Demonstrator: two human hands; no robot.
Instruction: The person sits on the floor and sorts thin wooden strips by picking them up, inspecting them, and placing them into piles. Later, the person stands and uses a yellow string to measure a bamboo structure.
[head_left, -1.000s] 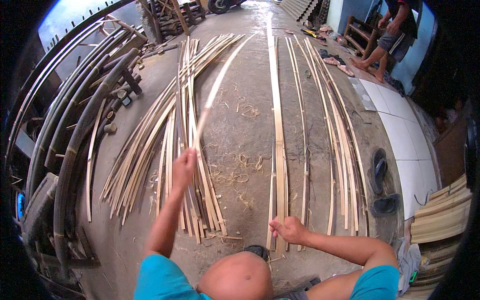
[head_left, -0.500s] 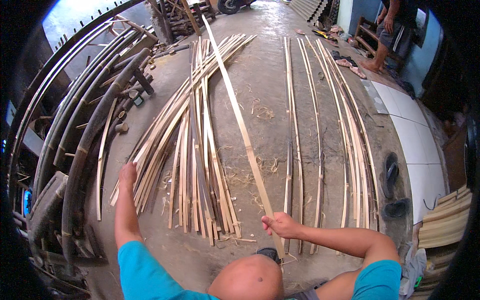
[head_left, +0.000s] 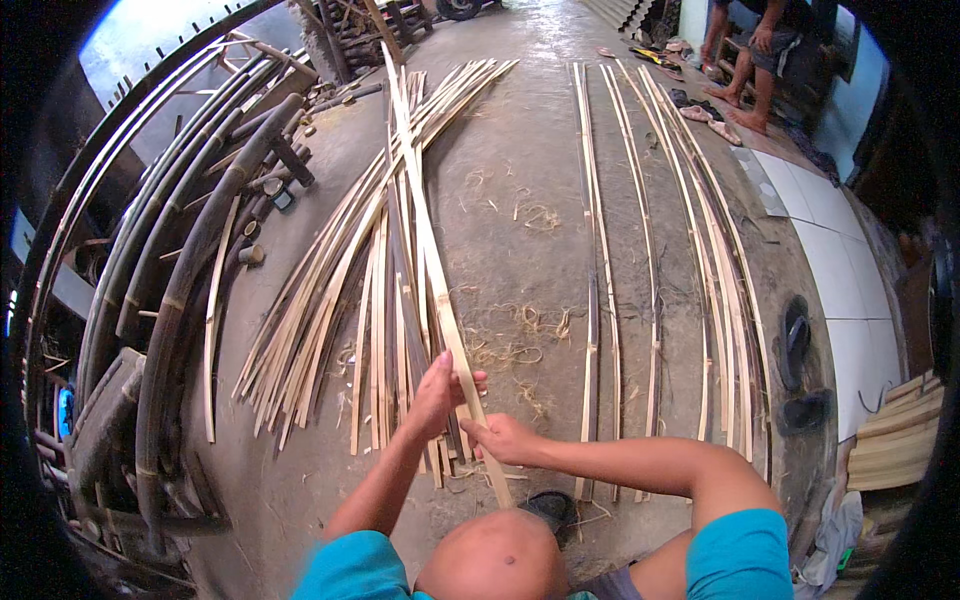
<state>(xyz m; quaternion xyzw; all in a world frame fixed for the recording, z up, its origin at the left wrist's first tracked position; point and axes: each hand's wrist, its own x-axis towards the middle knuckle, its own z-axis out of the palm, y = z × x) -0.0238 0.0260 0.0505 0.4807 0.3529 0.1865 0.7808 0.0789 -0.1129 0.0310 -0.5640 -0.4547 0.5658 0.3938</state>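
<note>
A long, pale bamboo strip (head_left: 432,260) slants away from me, its near end close to my knee. Around it, a little up from that end, my left hand (head_left: 436,393) is closed, with fingertips showing past the far edge. Nearer to me my right hand (head_left: 503,440) grips the same strip between thumb and fingers. Under and to the left of it lies a crossed pile of bamboo strips (head_left: 335,255), some pale, some dark-skinned. On the right, more bamboo strips (head_left: 722,330) lie lengthwise on the floor in loose rows.
Thin shavings (head_left: 520,345) litter the concrete floor (head_left: 520,260). Thick bamboo poles (head_left: 165,290) line the left side. A dark sandal (head_left: 795,345) lies beside white tiles (head_left: 845,270) at right. Another person (head_left: 760,60) stands at the far right, with footwear (head_left: 700,112) near their feet.
My left hand has left the pile's near ends and moved right onto the held strip. My right hand has shifted left, swinging the strip over the pile. The other person has shifted stance.
</note>
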